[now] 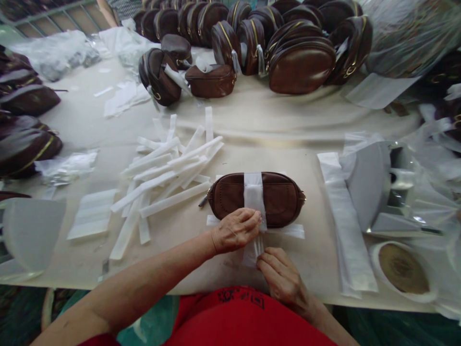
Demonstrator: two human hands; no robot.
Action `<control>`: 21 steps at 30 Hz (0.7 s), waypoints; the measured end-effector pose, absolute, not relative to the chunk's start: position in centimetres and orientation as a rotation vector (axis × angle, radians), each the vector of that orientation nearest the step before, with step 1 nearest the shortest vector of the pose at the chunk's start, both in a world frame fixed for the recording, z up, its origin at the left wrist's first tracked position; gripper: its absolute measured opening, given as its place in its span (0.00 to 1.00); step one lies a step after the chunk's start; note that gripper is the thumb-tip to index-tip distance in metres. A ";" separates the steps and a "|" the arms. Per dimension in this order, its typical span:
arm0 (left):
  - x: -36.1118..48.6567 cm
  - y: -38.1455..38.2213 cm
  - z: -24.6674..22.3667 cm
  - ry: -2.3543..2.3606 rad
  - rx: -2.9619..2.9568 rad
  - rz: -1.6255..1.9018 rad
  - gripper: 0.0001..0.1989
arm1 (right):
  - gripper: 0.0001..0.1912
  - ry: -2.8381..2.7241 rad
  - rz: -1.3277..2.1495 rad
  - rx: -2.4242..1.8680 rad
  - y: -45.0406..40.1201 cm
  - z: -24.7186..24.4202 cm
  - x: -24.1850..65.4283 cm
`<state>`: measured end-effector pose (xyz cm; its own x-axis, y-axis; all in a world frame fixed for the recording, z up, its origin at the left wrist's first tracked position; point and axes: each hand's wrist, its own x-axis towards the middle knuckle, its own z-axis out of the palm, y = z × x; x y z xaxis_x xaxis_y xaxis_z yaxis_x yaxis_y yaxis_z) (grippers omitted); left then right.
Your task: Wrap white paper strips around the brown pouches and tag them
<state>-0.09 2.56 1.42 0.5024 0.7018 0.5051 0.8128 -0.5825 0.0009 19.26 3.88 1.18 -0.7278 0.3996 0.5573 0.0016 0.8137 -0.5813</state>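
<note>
A dark brown leather bag point(230, 194) lies on the pale table just in front of me, with a zipper pull at its left end. A white wrapping strip point(254, 192) runs across its middle and hangs down toward me. My left hand point(238, 229) is closed on the strip at the bag's lower edge, fingertips pressed together. Lower and to the right, my right hand point(279, 271) pinches the strip's loose lower end. Another white sheet point(293, 231) shows flat under the bag's near edge.
Loose white strips point(169, 168) are piled left of the bag. Many brown bags point(300, 65) stand along the back, others point(25, 144) at far left. A tape roll point(403, 269), long white strips point(345, 240) and a grey-white panel point(369, 192) lie right. A person's arm point(107, 12) shows at top left.
</note>
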 end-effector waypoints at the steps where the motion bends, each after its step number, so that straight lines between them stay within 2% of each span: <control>1: -0.1 2.6 1.4 -1.284 -2.511 -0.672 0.07 | 0.12 -2.294 0.737 -0.286 4.0 1.4 19.3; 15: -0.4 2.4 1.6 -1.335 -2.574 -0.598 0.11 | 0.14 -2.242 0.718 -0.258 8.6 3.4 17.3; 21: -1.2 1.1 1.0 -1.411 -2.665 -0.773 0.16 | 0.15 -2.209 0.698 -0.290 9.9 3.0 16.3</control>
<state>-1.22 1.12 0.99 0.4657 0.7688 0.4383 0.7831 -0.5887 0.2006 16.28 9.88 3.04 -0.6658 0.4149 0.6201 -0.0170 0.8225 -0.5685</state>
